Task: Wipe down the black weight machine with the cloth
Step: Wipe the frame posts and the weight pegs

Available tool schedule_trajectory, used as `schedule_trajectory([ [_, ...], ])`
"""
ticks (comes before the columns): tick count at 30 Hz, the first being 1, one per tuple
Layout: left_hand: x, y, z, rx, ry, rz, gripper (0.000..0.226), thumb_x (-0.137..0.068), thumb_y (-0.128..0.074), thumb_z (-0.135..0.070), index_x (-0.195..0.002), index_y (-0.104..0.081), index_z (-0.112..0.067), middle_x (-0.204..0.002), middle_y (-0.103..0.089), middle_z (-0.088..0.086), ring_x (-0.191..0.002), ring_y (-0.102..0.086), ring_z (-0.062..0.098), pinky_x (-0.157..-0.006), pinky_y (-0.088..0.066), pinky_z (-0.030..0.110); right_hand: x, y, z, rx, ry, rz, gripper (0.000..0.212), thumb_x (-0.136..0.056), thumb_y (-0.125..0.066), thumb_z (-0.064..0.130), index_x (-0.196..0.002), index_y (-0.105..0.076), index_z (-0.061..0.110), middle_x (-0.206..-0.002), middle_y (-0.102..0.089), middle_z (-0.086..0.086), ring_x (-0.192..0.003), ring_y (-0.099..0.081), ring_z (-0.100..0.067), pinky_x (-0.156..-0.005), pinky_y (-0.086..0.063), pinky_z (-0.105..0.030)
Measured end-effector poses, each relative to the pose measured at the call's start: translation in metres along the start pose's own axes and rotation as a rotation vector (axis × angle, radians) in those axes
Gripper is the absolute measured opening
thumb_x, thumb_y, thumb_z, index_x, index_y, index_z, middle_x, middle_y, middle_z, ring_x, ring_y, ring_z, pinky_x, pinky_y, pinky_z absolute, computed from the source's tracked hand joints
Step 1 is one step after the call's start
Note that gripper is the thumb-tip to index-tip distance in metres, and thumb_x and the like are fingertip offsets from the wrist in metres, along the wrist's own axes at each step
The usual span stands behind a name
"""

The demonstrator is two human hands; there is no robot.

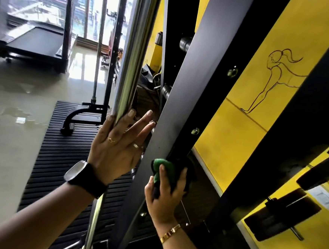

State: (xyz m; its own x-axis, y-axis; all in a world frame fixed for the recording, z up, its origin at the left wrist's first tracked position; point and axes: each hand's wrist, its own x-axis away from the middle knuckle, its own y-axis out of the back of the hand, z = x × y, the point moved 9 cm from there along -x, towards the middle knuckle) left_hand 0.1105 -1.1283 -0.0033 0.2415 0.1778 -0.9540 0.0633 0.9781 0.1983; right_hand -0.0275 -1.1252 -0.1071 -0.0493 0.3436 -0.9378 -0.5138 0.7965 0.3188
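While the right hand clenches its fingers round the green cloth and presses it to the near edge of the grey upright of the black weight machine, the left hand lies just left of that upright, fingers straight and spread against the chrome guide rod. Only a narrow gap separates rod and upright. Left of the upright lie a ribbed black mat and open glossy floor; right of it, a yellow wall stands close behind.
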Motion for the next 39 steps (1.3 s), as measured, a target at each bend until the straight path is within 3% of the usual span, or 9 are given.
schedule_trajectory([
  [2, 0.008, -0.004, -0.001, -0.014, -0.005, 0.023, 0.046, -0.097, -0.033, -0.025, -0.135, -0.059, -0.023, -0.149, -0.038, -0.008, -0.150, 0.001, 0.018, -0.122, -0.003, 0.040, 0.018, -0.005, -0.002, -0.013, 0.011, 0.032, 0.057, -0.100, -0.039, 0.046, -0.152, -0.018, 0.040, -0.162, -0.001, -0.001, -0.129, -0.038, -0.031, -0.094, -0.044, -0.043],
  [8, 0.026, -0.007, -0.007, 0.009, -0.006, -0.019, 0.048, -0.097, -0.034, -0.026, -0.145, -0.043, -0.025, -0.151, -0.036, -0.010, -0.150, -0.002, 0.018, -0.121, -0.005, 0.041, -0.002, 0.003, -0.004, -0.040, 0.041, 0.093, 0.056, -0.100, -0.040, 0.046, -0.151, -0.018, 0.041, -0.155, -0.013, -0.008, -0.116, -0.041, -0.037, -0.069, -0.055, -0.060],
  [14, 0.036, -0.010, -0.009, 0.014, -0.026, -0.035, 0.046, -0.097, -0.034, -0.028, -0.138, -0.053, -0.024, -0.151, -0.038, -0.008, -0.150, -0.003, 0.018, -0.122, -0.005, 0.041, -0.066, 0.020, 0.001, -0.087, 0.050, 0.006, 0.059, -0.098, -0.046, 0.043, -0.151, -0.020, 0.042, -0.156, -0.011, -0.007, -0.143, -0.023, -0.020, -0.087, -0.049, -0.061],
  [21, 0.052, -0.014, -0.012, 0.024, -0.049, -0.028, 0.044, -0.096, -0.037, -0.027, -0.137, -0.052, -0.026, -0.148, -0.044, -0.009, -0.150, -0.002, 0.019, -0.122, -0.004, 0.042, -0.038, 0.010, -0.002, -0.125, -0.020, -0.090, 0.058, -0.097, -0.048, 0.038, -0.150, -0.024, 0.041, -0.161, -0.001, 0.006, -0.145, -0.017, -0.013, -0.103, -0.044, -0.042],
  [24, 0.056, -0.014, -0.014, 0.041, -0.059, -0.035, 0.045, -0.095, -0.039, -0.026, -0.138, -0.051, -0.026, -0.157, -0.028, -0.011, -0.150, -0.002, 0.018, -0.121, -0.007, 0.042, -0.012, 0.002, -0.004, -0.092, 0.011, -0.055, 0.058, -0.098, -0.045, 0.040, -0.151, -0.021, 0.040, -0.161, 0.000, 0.004, -0.145, -0.017, -0.013, -0.108, -0.038, -0.036],
  [28, 0.064, -0.016, -0.016, 0.066, -0.069, -0.014, 0.045, -0.094, -0.040, -0.025, -0.137, -0.051, -0.026, -0.153, -0.034, -0.010, -0.150, -0.001, 0.018, -0.121, -0.007, 0.042, 0.036, -0.014, -0.008, -0.023, 0.002, 0.091, 0.057, -0.099, -0.039, 0.043, -0.152, -0.017, 0.039, -0.152, -0.019, -0.013, -0.120, -0.041, -0.037, -0.085, -0.053, -0.057],
  [31, 0.071, -0.017, -0.017, 0.042, -0.069, -0.007, 0.045, -0.093, -0.040, -0.024, -0.137, -0.052, -0.026, -0.146, -0.041, -0.011, -0.150, -0.001, 0.019, -0.121, -0.008, 0.042, 0.060, -0.022, -0.011, -0.010, -0.057, 0.200, 0.053, -0.101, -0.037, 0.044, -0.151, -0.020, 0.040, -0.145, -0.020, -0.018, -0.113, -0.041, -0.043, -0.071, -0.053, -0.063],
  [35, 0.086, -0.021, -0.022, 0.018, -0.087, 0.008, 0.045, -0.096, -0.037, -0.025, -0.140, -0.048, -0.027, -0.145, -0.042, -0.012, -0.150, -0.001, 0.019, -0.121, -0.008, 0.043, 0.044, -0.017, -0.009, -0.090, -0.194, 0.257, 0.044, -0.100, -0.036, 0.051, -0.142, -0.029, 0.039, -0.151, -0.010, -0.012, -0.125, -0.033, -0.039, -0.083, -0.052, -0.061],
  [39, 0.100, -0.025, -0.024, -0.013, -0.095, 0.023, 0.050, -0.095, -0.039, -0.025, -0.144, -0.042, -0.028, -0.158, -0.025, -0.011, -0.150, 0.000, 0.020, -0.121, -0.007, 0.042, -0.012, 0.009, -0.008, -0.172, -0.184, 0.086, 0.059, -0.097, -0.045, 0.047, -0.148, -0.017, 0.042, -0.152, -0.014, -0.012, -0.139, -0.021, -0.022, -0.110, -0.035, -0.030],
])
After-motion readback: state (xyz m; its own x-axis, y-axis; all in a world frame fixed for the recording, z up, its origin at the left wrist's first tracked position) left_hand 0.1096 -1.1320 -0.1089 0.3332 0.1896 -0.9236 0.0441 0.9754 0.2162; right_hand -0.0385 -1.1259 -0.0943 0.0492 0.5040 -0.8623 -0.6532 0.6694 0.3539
